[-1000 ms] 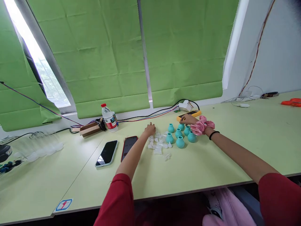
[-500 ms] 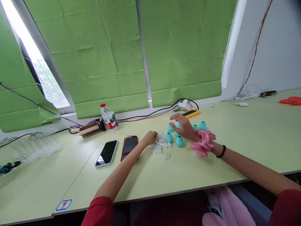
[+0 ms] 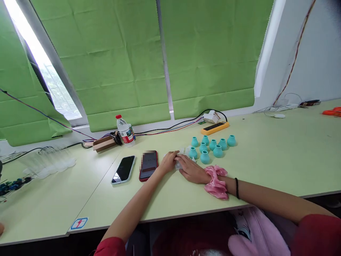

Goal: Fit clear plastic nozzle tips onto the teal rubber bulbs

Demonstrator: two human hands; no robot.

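My left hand (image 3: 168,162) rests on the table with its fingers curled together over a cluster of small clear plastic pieces (image 3: 178,165). Whatever lies under its fingertips is hidden. Stretched across those pieces is my right hand (image 3: 193,170), palm down, fingers extended and thumb apart; its fingertips meet those of my left hand. Some clear pieces show between and behind both hands, the others are covered. Several small turquoise vase-shaped pieces (image 3: 204,157) stand upright just beyond my right hand, their round openings facing up.
Two phones, one light-framed (image 3: 123,170) and one red-cased (image 3: 148,166), lie left of my hands. Behind stand a bottle with a red cap (image 3: 125,131), a cardboard tray (image 3: 104,143) and a yellow power strip (image 3: 215,128). Clear tubes (image 3: 49,165) stand at far left.
My right hand has come down from above the turquoise pieces, moving left and nearer to me, onto the clear pieces beside my left hand. My left hand has hardly moved.
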